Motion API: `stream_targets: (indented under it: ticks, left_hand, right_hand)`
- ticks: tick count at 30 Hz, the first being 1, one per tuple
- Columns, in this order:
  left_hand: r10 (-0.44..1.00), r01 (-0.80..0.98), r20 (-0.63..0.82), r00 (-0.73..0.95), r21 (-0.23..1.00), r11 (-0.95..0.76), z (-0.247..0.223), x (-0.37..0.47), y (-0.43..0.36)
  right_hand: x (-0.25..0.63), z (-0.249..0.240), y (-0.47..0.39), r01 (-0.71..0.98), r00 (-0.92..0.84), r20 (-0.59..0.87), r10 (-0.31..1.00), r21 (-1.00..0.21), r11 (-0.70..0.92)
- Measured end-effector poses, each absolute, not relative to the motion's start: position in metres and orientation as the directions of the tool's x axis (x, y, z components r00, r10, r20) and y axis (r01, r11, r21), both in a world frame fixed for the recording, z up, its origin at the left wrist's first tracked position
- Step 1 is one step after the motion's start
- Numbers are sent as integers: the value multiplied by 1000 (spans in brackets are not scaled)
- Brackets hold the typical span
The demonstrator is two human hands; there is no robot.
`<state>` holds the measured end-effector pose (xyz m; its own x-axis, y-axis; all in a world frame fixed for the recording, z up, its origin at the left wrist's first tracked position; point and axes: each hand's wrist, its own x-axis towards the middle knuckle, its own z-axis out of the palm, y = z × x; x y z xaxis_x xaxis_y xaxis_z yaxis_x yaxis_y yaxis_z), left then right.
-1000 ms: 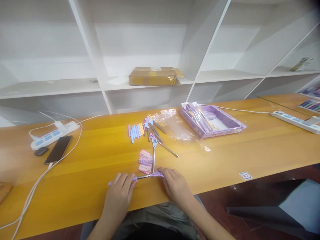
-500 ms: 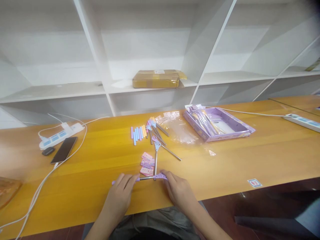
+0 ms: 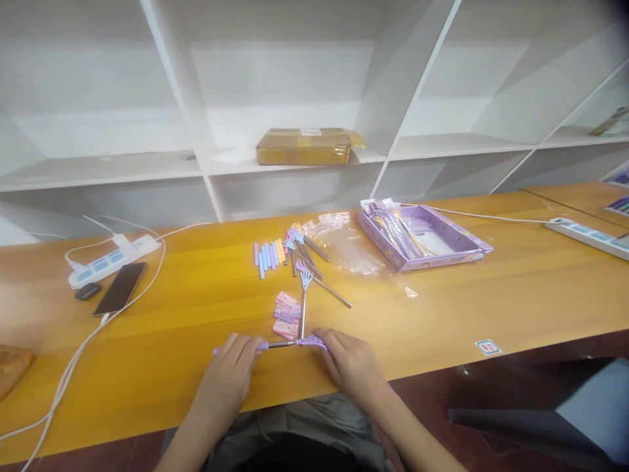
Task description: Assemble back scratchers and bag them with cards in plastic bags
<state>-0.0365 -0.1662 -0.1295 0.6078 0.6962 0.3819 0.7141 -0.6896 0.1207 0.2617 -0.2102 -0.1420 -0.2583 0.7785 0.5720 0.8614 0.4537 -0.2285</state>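
Near the table's front edge I hold a purple back scratcher (image 3: 281, 344) lying crosswise between my hands. My left hand (image 3: 236, 364) is wrapped round its purple handle sleeve, whose end pokes out at the left. My right hand (image 3: 350, 360) grips the hand-shaped purple head. Just beyond it lies a blue-headed back scratcher (image 3: 303, 295), its rod pointing toward me. Pink and purple cards (image 3: 287, 314) lie left of that rod. Farther back are more metal-rod back scratchers (image 3: 314, 252) in a loose heap, beside a row of purple, blue and orange handle sleeves (image 3: 268, 255).
Clear plastic bags (image 3: 348, 246) lie behind the heap, left of a purple box (image 3: 442, 262) holding bagged back scratchers. At left are a power strip (image 3: 115, 259), a phone (image 3: 120, 288) and white cables. A taped carton (image 3: 304, 147) rests on the shelf.
The view has shifted slightly, so everything sits a little higher and more to the left. Both hands keep hold of the purple back scratcher, with slightly more of its rod showing.
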Motion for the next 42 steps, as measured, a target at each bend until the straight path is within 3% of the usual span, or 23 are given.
stream_targets:
  ticks: [6,13,18,20,24,26,29,31,36,39,42]
  left_hand:
    - [724,721,391,568,187,-667,-125,-43,-157]
    - [628,676,470,620,86,-732,-97,-131,-131]
    - [613,671,469,636,58,-740,-80,-162,-137]
    - [612,673,471,635,53,-738,-78,-163,-140]
    - [601,680,485,635,17,-733,-75,-163,-137]
    - [590,681,493,640,-7,-732,-73,-160,-134]
    - [577,680,498,648,-35,-733,-70,-156,-130]
    - [576,690,506,642,-53,-722,-69,-158,-128]
    - [626,762,531,570,-57,-645,-68,-177,-118]
    - [675,776,477,563,-23,-630,-72,-181,-114]
    - [697,791,465,546,-10,-612,-80,-178,-115]
  right_hand:
    - [277,-135,-208,898,-279,622,732,-102,429]
    - [368,-130,-205,950,-234,695,680,14,313]
    - [424,-135,-214,940,-284,717,637,78,331]
    - [436,-139,-218,954,-220,727,651,20,300]
    - [441,-145,-222,961,29,728,685,-210,182]
    - [439,-147,-222,964,4,726,687,-186,192]
    - [444,-154,-218,969,-137,734,665,-40,243]
    - [457,-160,-216,980,-110,734,670,-33,196]
    - [500,-168,-217,934,351,687,636,-310,-180]
    - [512,-168,-222,882,433,552,713,-424,-206]
    - [512,-168,-227,847,484,509,712,-476,-235]
